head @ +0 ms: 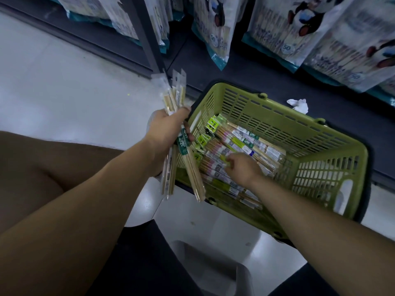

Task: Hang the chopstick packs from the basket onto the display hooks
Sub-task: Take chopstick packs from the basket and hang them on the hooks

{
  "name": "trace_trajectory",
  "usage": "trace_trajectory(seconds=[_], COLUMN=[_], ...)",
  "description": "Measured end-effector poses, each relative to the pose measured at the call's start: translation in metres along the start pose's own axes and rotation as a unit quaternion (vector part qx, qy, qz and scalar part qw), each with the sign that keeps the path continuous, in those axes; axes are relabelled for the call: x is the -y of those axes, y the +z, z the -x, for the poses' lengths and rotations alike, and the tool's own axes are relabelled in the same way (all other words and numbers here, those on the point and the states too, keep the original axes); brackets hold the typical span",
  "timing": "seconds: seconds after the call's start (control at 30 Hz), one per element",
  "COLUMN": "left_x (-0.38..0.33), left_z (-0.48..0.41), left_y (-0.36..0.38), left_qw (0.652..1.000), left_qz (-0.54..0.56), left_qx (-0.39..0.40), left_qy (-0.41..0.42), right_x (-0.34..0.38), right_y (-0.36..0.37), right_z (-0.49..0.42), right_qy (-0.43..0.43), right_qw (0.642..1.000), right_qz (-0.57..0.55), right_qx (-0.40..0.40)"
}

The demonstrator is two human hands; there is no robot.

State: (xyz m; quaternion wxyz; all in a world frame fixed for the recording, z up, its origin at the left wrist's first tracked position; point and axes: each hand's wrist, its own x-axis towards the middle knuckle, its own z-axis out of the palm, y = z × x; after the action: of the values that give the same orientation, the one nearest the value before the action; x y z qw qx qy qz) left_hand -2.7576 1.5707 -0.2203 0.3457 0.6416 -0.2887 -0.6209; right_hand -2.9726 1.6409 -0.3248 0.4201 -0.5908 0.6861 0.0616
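Observation:
A green plastic basket (pixel 316 144) stands on the floor in front of the shelving, with several chopstick packs (pixel 245 144) lying in it. My left hand (pixel 166 129) grips a bundle of several long clear packs of chopsticks (pixel 174 97) just left of the basket's rim, their ends fanning up and down. My right hand (pixel 241 167) reaches into the basket, its fingers curled down on the packs there. Whether it grips one is hidden by the fingers. No display hooks show in this view.
Large white bags with panda pictures (pixel 284 26) hang in rows above a dark base shelf (pixel 245 71). A grey upright post (pixel 147 37) rises at the left. A crumpled white scrap (pixel 298 104) lies behind the basket. My knees fill the lower edge.

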Motion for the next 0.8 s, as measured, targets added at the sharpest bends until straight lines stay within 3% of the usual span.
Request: trace_trajectory(seconds=[0.1,0.3,0.63,0.8], left_x=[0.010,0.009,0.010,0.010], left_z=[0.001,-0.001,-0.006,-0.006], left_y=[0.000,0.000,0.002,0.003], left_qw=[0.998,0.998,0.999,0.999], left_qz=[-0.015,-0.008,-0.017,-0.021], left_qx=[0.053,0.057,0.052,0.049], left_qy=[0.007,0.005,0.003,0.001], right_x=[-0.011,-0.012,-0.008,-0.003], right_y=[0.020,0.033,0.028,0.017], right_z=[-0.002,-0.003,-0.005,0.002], right_qy=[0.003,-0.054,-0.025,-0.037], right_qw=[0.994,0.971,0.972,0.987], right_qz=[0.110,0.227,0.227,0.126], right_qx=[-0.009,-0.045,-0.054,-0.090])
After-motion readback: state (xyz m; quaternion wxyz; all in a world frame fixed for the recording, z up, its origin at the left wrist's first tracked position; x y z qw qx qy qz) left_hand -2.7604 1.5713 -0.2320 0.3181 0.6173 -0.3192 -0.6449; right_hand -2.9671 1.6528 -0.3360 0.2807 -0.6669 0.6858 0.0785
